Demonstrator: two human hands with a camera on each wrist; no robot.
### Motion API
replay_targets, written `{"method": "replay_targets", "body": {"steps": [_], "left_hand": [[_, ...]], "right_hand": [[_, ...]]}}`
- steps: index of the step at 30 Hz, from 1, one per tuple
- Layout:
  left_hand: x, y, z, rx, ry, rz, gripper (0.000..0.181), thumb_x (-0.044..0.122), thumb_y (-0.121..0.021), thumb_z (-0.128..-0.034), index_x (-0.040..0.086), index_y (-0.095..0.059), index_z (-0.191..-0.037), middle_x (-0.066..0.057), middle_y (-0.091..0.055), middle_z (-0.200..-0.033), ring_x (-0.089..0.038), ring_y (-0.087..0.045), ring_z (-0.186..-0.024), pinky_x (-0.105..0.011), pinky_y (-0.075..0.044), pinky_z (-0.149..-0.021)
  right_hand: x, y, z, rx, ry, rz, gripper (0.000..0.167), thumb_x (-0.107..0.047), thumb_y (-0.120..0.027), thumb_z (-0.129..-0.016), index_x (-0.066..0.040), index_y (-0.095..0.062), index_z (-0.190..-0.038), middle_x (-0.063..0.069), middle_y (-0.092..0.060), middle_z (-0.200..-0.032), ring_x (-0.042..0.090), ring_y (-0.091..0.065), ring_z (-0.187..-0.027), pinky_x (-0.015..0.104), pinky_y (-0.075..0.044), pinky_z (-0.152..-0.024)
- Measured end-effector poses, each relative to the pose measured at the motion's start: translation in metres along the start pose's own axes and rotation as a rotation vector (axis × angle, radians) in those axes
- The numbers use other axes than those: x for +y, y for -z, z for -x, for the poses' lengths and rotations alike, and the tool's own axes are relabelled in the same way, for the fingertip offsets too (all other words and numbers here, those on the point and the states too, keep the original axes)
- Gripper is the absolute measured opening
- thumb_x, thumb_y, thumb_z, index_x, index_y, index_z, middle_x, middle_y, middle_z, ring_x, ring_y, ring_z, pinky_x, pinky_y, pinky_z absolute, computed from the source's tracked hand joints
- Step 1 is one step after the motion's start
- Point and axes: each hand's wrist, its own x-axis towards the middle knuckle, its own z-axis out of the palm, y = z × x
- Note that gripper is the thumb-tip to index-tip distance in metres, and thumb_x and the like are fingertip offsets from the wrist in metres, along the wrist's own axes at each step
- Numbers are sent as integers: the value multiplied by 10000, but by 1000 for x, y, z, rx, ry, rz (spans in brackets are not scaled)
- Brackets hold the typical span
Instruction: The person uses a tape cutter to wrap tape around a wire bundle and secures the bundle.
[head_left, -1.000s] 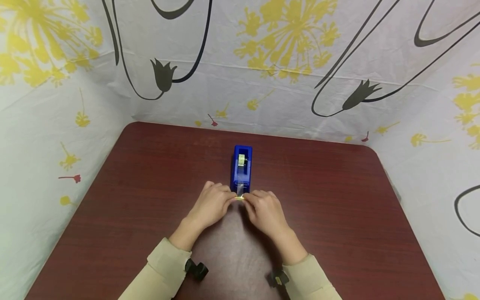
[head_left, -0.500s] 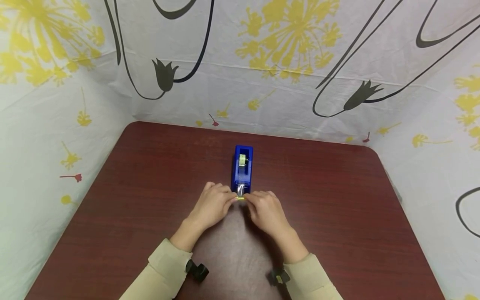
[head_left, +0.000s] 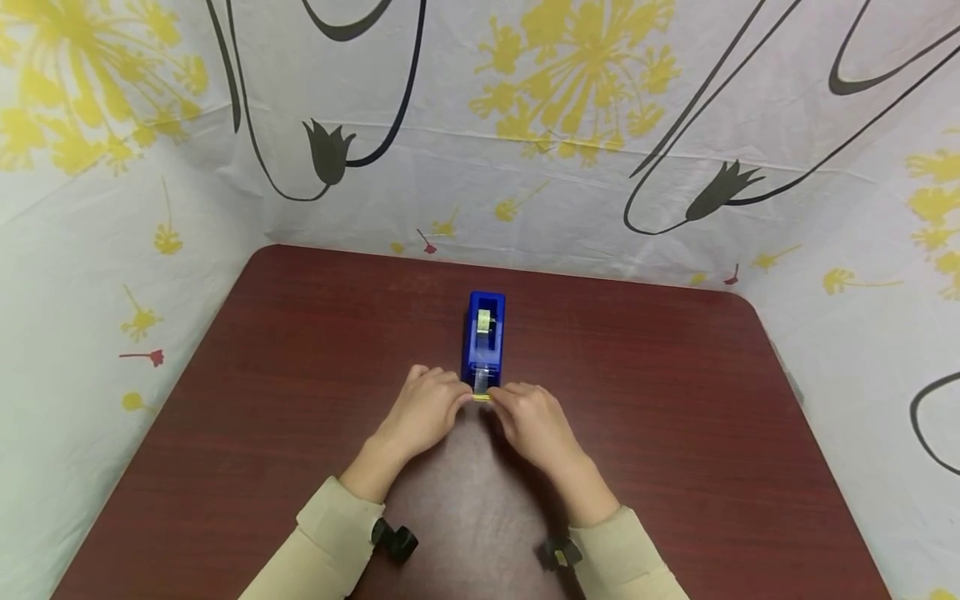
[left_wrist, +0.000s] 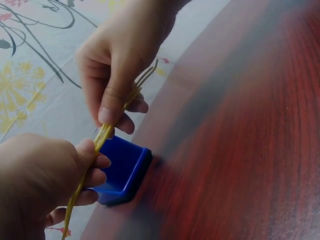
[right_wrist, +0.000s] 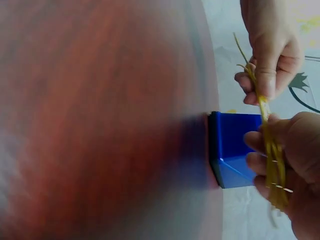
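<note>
A bundle of thin yellow strands (right_wrist: 274, 165) is stretched between my two hands, with clear tape at its middle. My left hand (head_left: 424, 408) pinches one end between thumb and fingers, and my right hand (head_left: 534, 421) pinches the other. In the left wrist view, loose ends of the strands (left_wrist: 145, 77) stick out beyond the right hand's fingers. Just past the hands stands a blue tape dispenser (head_left: 496, 350) with its tape roll (head_left: 483, 320). A strip of clear tape (head_left: 482, 381) runs from its front down to the bundle. Fingertips partly hide the strands.
The dark red wooden table (head_left: 315, 333) has rounded far corners. White cloth (head_left: 450, 183) printed with flowers hangs behind it and at both sides. Black wrist cameras sit at both cuffs, such as the left camera (head_left: 395, 542).
Both hands stay in nearly the same place, still gripping the yellow strands. The shine on the tape strip has shifted and dimmed slightly. The dispenser has not moved.
</note>
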Motion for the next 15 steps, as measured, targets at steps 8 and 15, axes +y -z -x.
{"method": "replay_targets", "body": {"steps": [8,15], "left_hand": [[-1,-1,0,39,-18,4,172,254,-644,-1005,164,-791,-996,41,-682,-861,-178,-607,-799,-388,-406,-854],[-2,0,-1,52,-29,2,176,265,-657,-999,156,-795,-1011,37,-683,-865,-180,-614,-796,-393,-411,-855]], "right_hand": [[3,4,-2,-25,-19,16,83,-20,-752,-887,-87,-766,-934,4,-693,-787,188,-668,-706,344,-552,-625],[2,4,-2,1,-17,35,80,-26,-748,-886,-87,-774,-932,4,-706,-808,191,-677,-728,351,-554,-640]]}}
